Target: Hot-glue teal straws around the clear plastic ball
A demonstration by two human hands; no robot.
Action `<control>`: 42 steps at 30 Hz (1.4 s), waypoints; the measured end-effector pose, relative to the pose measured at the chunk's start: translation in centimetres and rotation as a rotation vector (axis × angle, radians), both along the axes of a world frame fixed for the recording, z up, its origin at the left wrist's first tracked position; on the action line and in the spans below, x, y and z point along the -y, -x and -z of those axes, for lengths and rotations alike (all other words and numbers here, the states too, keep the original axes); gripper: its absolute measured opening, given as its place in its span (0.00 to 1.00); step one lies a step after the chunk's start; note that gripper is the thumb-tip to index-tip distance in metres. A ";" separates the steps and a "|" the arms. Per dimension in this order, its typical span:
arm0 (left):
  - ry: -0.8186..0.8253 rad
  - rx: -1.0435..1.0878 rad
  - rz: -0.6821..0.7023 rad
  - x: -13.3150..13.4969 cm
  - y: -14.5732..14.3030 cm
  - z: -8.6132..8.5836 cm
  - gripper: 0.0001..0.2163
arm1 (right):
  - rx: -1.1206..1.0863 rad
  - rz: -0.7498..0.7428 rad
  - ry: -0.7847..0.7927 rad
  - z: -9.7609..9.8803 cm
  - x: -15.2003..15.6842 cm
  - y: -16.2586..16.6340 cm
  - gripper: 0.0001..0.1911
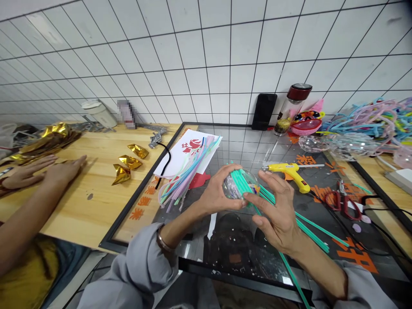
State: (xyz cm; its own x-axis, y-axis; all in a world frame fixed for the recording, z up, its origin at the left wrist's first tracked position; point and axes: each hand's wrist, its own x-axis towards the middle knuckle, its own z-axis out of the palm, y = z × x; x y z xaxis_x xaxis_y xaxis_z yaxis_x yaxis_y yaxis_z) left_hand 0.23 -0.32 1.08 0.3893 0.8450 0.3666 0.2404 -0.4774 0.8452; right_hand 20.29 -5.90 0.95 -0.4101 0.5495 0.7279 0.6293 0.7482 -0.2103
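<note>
Both hands meet over the glass-topped frame [180,141] w/ a clear ball [236,186] between them. Left hand [222,189] cups the ball from the left, fingers curled around it. Right hand [277,210] has fingers pressed together, pinching a bunch of green straws [309,225] against the ball (the straws run off down and to the right, across the glass).

Pastel straws [189,169] lie in a loose heap just left of the hands, partly on a white sheet [189,148] w/ red cutout. Yellow glue gun [291,171] rests near, up-right; red scissors [341,201] farther right.

At far left, another person's hands [48,169] lie flat on the wooden table [96,189], gold foil pieces [128,165] beside them.
</note>
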 end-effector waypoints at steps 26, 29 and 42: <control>0.007 0.029 0.050 0.4 -0.4 0.3 0.37 | 0.004 0.058 -0.074 0.1 -0.1 -0.1 0.22; -0.014 0.033 0.052 0.4 -0.3 0.4 0.37 | 0.015 0.055 -0.089 0.0 0.0 0.0 0.21; -0.009 0.020 0.045 0.2 -0.2 0.4 0.36 | 0.005 0.055 -0.072 0.1 0.0 0.0 0.20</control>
State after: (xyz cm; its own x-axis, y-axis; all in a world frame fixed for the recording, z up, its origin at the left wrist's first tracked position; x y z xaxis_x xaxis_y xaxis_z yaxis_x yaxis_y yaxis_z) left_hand 0.47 -0.57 0.68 0.4193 0.8234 0.3824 0.2019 -0.4953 0.8449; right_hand 20.24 -5.92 0.81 -0.3845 0.5176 0.7644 0.6710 0.7253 -0.1537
